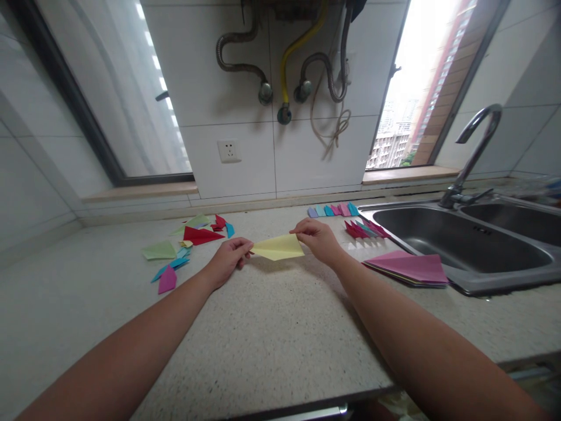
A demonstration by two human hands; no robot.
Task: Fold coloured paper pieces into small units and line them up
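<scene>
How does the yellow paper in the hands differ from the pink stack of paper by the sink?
The yellow paper is a single folded piece, pinched at its ends by the left hand and right hand; the pink stack is several sheets lying untouched. The yellow paper sits mid-counter, while the pink stack rests against the rim of the sink. The yellow paper looks smaller than the pink stack. Both are coloured paper, pointed in outline.

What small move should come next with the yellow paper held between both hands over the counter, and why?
Probably lower the yellow paper flat onto the counter and press its fold. The left hand pinches its left tip and the right hand its upper right corner, so it hangs just above the surface, already folded to a pointed shape like the folded pieces nearby.
</scene>
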